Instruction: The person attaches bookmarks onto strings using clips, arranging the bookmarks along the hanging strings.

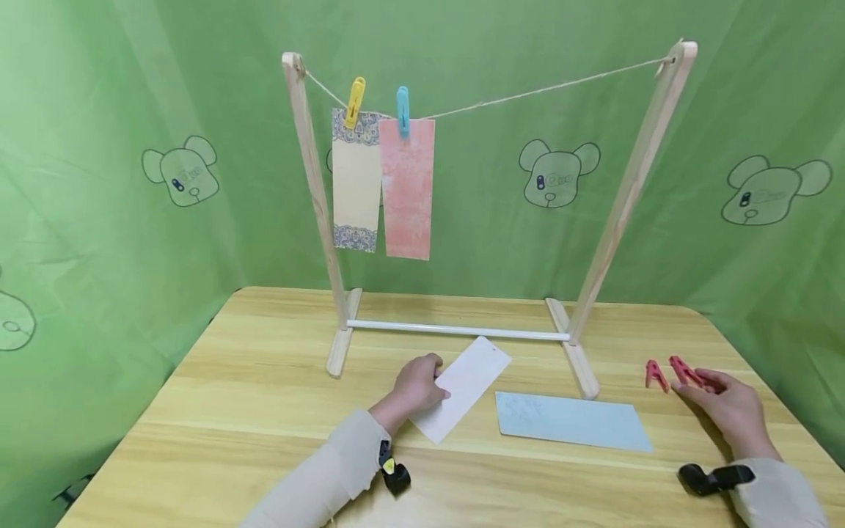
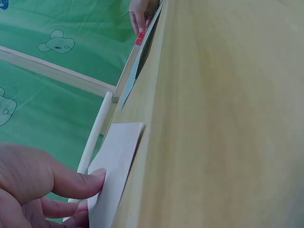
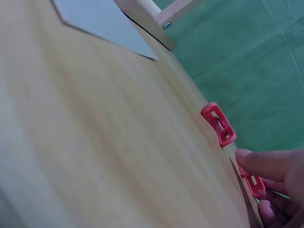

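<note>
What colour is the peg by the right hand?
Red peg, clearest in the right wrist view.

Wooden table [image 1: 264, 411] bears rack [image 1: 343, 345], cards [image 1: 571, 420], pegs [image 1: 656, 374].

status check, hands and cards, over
Left hand grips white card on table. Right hand pinches red peg; second red peg beside. Blue card lies flat between.
</note>
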The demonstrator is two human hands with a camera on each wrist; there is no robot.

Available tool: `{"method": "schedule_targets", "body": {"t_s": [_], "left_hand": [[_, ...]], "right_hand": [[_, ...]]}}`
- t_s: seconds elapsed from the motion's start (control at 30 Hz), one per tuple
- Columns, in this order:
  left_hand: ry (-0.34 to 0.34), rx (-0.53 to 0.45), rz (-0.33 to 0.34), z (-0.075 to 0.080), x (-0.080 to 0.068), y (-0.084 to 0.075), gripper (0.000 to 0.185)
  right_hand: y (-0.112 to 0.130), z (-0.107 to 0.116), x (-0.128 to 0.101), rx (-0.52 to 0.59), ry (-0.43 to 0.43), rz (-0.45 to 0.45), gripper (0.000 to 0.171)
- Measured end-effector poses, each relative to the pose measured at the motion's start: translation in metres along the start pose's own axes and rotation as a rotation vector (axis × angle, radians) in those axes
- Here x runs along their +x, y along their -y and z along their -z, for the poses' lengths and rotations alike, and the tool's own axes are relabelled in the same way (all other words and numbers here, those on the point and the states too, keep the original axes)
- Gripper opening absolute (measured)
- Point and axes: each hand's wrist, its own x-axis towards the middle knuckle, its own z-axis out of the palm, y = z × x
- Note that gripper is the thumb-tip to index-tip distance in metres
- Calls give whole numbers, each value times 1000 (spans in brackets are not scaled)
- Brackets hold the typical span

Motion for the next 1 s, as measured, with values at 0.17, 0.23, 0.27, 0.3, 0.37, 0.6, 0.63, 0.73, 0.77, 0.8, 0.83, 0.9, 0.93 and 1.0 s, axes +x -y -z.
{"method": "schedule_targets", "body": {"t_s": [0.17,0.23,0.27,0.3,0.37,0.6,0.63,0.73,0.77,0.8,0.83,0.9,0.93,1.0], "left_hand": [[11,-32,-5,0,2,4,38],[16,-56,-10,1,3,5,35],[23,-74,-12,1,4,7,35],[28,-95,-12,2,4,7,36],[33,-137,-17,3,5,9,36],[88,-337,30,9,11,17,28],[96,-361,37,10,11,18,27],[114,-406,49,14,12,21,22],[119,-415,53,15,13,21,20],[123,-416,54,16,13,22,18],[126,-416,53,16,13,23,16],[131,-423,54,17,13,24,14],[131,-427,58,17,13,24,13],[127,-434,56,18,13,24,12]], "right_hand": [[1,0,1,-50,-58,4,64],[1,-1,2,-61,-81,-1,61],[1,-1,2,-59,-89,-8,60],[1,-1,2,-56,-96,-15,59],[1,0,2,-54,-103,-23,58],[1,0,1,26,-127,-50,61],[0,0,0,53,-133,-55,61],[-1,-1,-1,180,-150,-86,40],[-2,-1,-1,239,-156,-100,28],[-2,-1,-1,312,-164,-114,17],[-2,-1,-1,395,-172,-134,12],[-2,0,-1,540,-203,-167,21],[-1,-1,-1,614,-213,-182,22],[1,0,-1,737,-244,-203,22]]}}
